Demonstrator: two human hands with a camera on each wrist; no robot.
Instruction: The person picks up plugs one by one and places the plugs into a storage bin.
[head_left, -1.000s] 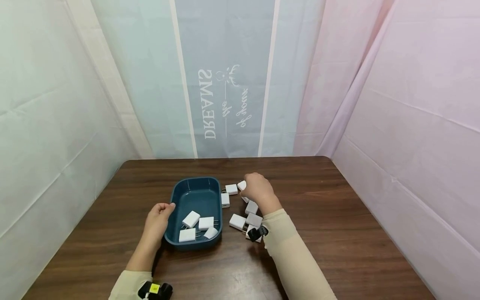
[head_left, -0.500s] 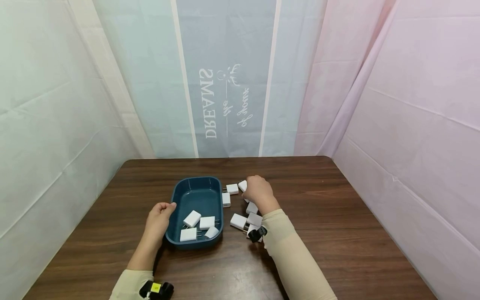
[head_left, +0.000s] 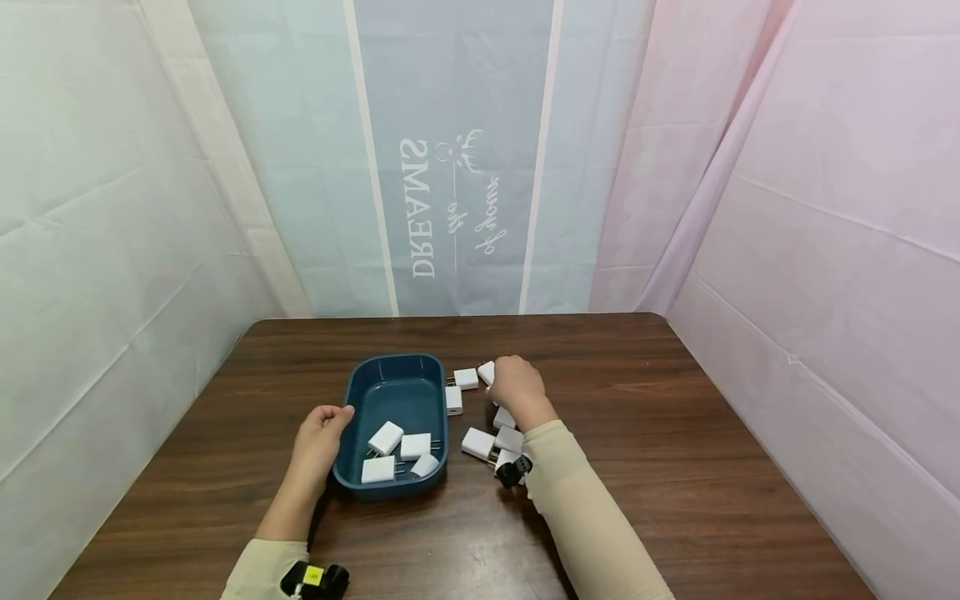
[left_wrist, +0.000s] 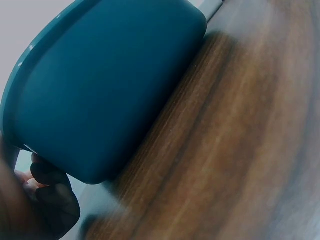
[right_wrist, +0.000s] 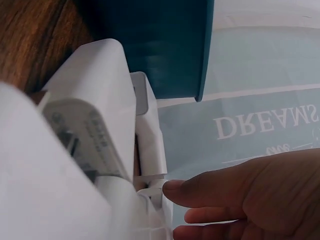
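Observation:
My left hand [head_left: 318, 437] grips the left rim of a dark teal plastic tub [head_left: 393, 392], thumb on the rim; in the left wrist view its curled fingers [left_wrist: 55, 195] show beneath the rim. Several white wall chargers with metal prongs, one of them a charger [head_left: 378, 469], lie in the tub's near half. Right of the tub, my right hand [head_left: 519, 390] is low among more chargers. The right wrist view shows the thumb [right_wrist: 185, 192] against a white charger [right_wrist: 156, 195], fingers curled on its other side. That charger is mostly hidden in the head view.
Loose chargers lie on the brown wooden table [head_left: 637, 467]: one charger [head_left: 466, 379] and another charger [head_left: 453, 400] beside the tub's right wall, and a group with a charger [head_left: 477, 442] nearer me. Fabric curtains [head_left: 480, 125] enclose the back and sides.
The right hand has come slightly toward me, staying at the same group of chargers. The left hand keeps its hold on the tub's rim, and the chargers inside lie as before.

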